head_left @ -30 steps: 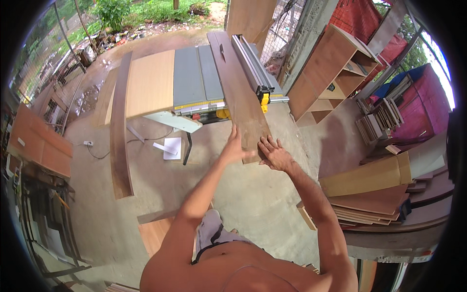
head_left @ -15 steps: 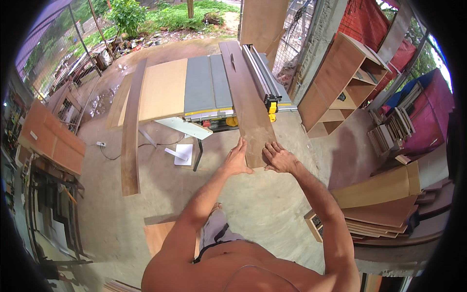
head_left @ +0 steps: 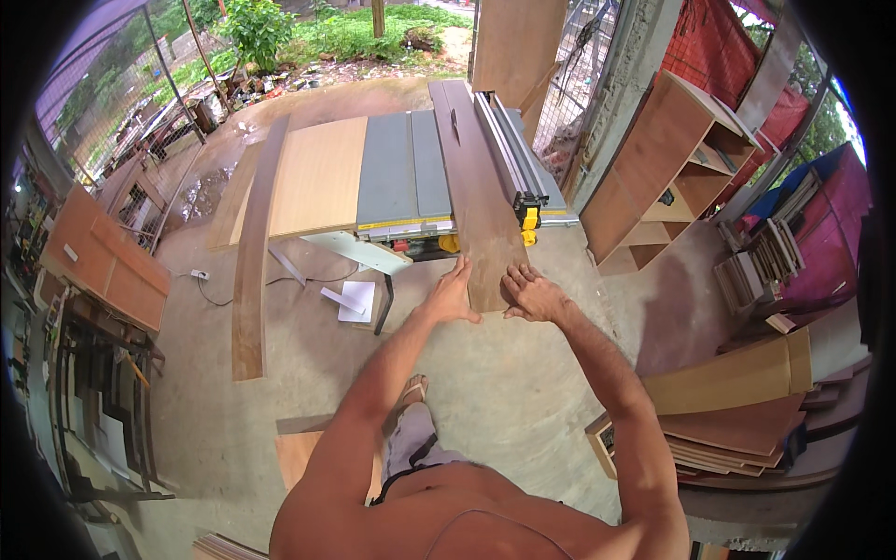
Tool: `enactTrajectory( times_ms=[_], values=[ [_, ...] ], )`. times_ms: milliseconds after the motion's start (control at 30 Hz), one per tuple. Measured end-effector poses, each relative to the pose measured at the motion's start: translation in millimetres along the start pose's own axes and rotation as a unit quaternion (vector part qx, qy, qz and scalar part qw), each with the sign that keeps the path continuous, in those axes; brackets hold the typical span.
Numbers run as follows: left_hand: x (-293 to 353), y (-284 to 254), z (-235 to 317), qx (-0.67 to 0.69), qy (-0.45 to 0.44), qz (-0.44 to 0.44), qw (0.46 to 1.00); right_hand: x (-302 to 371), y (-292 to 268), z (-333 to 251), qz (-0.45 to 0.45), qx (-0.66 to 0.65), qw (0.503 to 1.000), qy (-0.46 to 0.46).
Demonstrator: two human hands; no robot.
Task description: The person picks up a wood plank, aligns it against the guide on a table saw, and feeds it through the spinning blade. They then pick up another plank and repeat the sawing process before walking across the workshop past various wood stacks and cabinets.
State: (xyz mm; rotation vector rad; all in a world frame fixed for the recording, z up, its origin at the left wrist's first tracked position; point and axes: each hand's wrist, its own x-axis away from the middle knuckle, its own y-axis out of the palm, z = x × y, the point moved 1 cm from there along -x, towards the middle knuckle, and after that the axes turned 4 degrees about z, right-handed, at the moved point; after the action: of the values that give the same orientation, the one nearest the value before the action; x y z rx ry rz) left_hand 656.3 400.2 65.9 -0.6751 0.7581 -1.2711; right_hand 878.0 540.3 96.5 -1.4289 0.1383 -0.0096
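A long brown wooden board (head_left: 483, 196) lies lengthwise over the grey top of a table saw (head_left: 388, 168). Its near end overhangs the saw's front edge toward me. My left hand (head_left: 452, 291) grips the left side of that end, thumb apart from the fingers. At the right corner, my right hand (head_left: 535, 293) holds the board with bent fingers over its face. A thin dark blade part (head_left: 455, 127) stands up through the board near its far end, where a slit runs lengthwise. Along the board's right side runs a metal rip fence (head_left: 509, 149) with a yellow latch (head_left: 530, 222).
Left of the saw lie a light wood panel (head_left: 317, 177) and a long narrow plank (head_left: 259, 252). An open wooden cabinet (head_left: 667, 177) stands at right, above stacked panels (head_left: 728, 411). A cable (head_left: 280, 278) and a white piece (head_left: 357, 301) lie on the floor.
The board has slid slightly farther away over the saw, with both hands moving along on its near end. My sandalled foot shows more below, and the view has shifted a little.
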Motion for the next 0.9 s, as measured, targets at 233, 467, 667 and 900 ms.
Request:
enactTrajectory(
  times_ms=[233,467,667,900],
  values=[
    [-21.7,-11.6,-9.2,0.007,-0.014,-0.010,1.000,-20.7,5.6,18.3,0.008,0.010,1.000,-0.001],
    [-40.2,-17.6,-19.1,0.001,-0.015,-0.006,1.000,-38.6,5.3,31.9,0.006,-0.019,1.000,0.012],
    [-57.9,-27.5,-27.7,0.011,-0.012,-0.008,1.000,-59.0,13.7,48.4,-0.025,-0.012,0.999,0.024],
    [-76.9,-36.9,-34.1,-0.031,-0.030,-0.013,0.999,-77.9,18.6,63.2,-0.028,-0.006,0.999,0.040]
  ],
)
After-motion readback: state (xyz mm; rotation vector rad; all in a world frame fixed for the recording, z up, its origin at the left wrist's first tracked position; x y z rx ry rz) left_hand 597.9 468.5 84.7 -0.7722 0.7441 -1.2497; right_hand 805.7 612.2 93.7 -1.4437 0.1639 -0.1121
